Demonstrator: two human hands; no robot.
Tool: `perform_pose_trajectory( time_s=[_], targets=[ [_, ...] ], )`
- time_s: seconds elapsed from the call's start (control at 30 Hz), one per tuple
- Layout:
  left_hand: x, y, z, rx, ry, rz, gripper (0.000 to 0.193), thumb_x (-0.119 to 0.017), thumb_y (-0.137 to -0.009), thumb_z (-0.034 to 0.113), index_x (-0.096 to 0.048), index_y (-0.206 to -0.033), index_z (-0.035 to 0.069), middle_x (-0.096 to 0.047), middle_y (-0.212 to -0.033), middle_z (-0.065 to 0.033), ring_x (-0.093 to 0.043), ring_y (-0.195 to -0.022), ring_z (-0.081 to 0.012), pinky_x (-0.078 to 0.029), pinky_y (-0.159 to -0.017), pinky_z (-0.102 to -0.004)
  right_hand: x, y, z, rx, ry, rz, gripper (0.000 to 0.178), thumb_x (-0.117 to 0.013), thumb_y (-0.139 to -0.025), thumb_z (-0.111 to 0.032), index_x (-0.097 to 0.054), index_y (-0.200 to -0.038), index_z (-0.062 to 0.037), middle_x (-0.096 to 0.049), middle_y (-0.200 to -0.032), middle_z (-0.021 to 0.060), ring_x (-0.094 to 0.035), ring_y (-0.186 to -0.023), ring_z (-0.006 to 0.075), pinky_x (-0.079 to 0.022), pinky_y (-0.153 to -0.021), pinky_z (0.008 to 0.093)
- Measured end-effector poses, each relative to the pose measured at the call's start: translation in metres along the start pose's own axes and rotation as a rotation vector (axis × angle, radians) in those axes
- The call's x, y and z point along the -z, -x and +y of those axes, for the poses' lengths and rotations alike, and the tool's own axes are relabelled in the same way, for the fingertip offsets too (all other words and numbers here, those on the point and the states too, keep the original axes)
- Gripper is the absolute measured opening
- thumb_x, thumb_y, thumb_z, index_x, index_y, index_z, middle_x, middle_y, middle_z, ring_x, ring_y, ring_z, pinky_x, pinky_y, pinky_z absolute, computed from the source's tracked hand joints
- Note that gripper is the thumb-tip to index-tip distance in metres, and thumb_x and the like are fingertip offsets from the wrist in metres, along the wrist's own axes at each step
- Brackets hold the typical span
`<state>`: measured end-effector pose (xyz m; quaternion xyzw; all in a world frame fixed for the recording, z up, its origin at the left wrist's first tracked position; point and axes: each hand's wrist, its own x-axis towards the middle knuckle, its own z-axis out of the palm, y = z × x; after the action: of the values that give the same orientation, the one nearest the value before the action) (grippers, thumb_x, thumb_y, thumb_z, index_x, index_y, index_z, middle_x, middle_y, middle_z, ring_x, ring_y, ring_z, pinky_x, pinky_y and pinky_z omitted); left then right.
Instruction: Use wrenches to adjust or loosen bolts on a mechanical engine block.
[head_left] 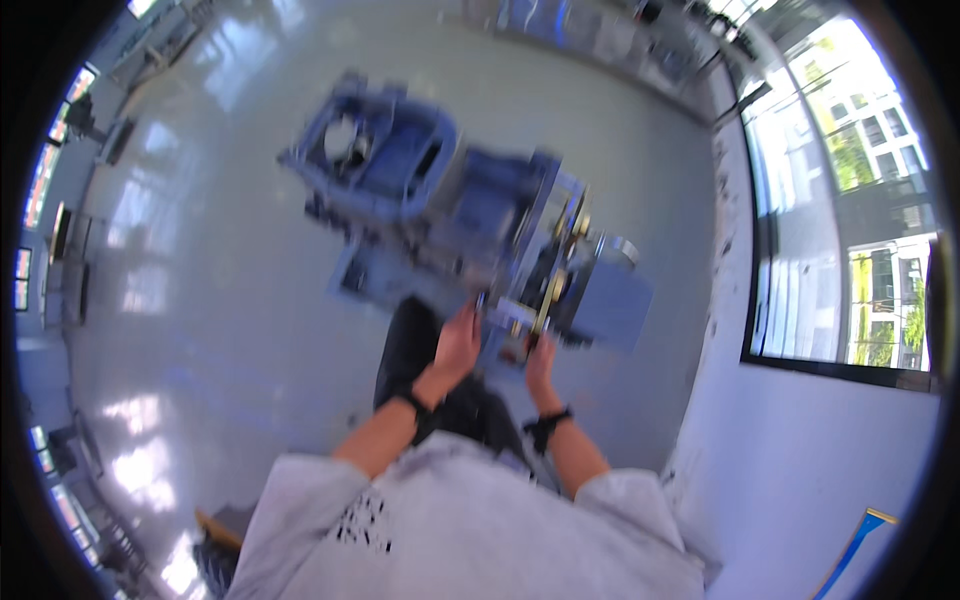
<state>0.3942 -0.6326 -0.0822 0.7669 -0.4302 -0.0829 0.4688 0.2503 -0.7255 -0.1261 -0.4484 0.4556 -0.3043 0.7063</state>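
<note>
A blue-grey machine [490, 205] stands on the floor in front of me, blurred by motion. My left hand [458, 345] is at its near end, with fingers curled at a small dark upright piece [480, 299] that is too smeared to name. Just to the right, my right hand [540, 365] is closed beside the machine's metal frame [515, 314]. Whatever it holds, if anything, is hidden by the fingers and the blur. Brass-coloured parts [556, 285] run along the frame above this hand.
A blue tray-like basin [395, 160] with a round pale part forms the machine's far left end. On its right side sits a flat grey panel [612, 300]. A white wall [800, 450] with a large window [845, 220] borders the right. Benches [600, 40] stand far back.
</note>
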Motion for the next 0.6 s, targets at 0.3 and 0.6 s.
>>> perform_pose_trajectory(
  time_s=[0.3, 0.6],
  targets=[
    [0.005, 0.013, 0.004, 0.258, -0.039, -0.12, 0.027, -0.039, -0.087, 0.016, -0.041, -0.108, -0.001, -0.056, -0.076, -0.0276, -0.054, -0.07, -0.0443, -0.042, -0.06, -0.0516, 0.022, 0.001, 0.053, 0.251, 0.55, -0.104, 0.019, -0.056, -0.075, -0.021, -0.056, -0.081, -0.0034, -0.056, -0.068, 0.0061, -0.049, -0.061, 0.0108, -0.04, -0.054, 0.0286],
    [-0.005, -0.003, -0.011, 0.323, -0.17, -0.197, 0.028, -0.043, -0.084, 0.024, -0.052, -0.087, -0.002, -0.057, -0.068, -0.0259, -0.055, -0.067, -0.0431, -0.045, -0.061, -0.0493, -0.005, 0.005, 0.011, 0.254, 0.626, 0.114, 0.036, -0.054, -0.08, -0.032, -0.059, -0.073, 0.0028, -0.054, -0.06, 0.0198, -0.053, -0.053, 0.0241, -0.039, -0.053, 0.0375]
  ],
)
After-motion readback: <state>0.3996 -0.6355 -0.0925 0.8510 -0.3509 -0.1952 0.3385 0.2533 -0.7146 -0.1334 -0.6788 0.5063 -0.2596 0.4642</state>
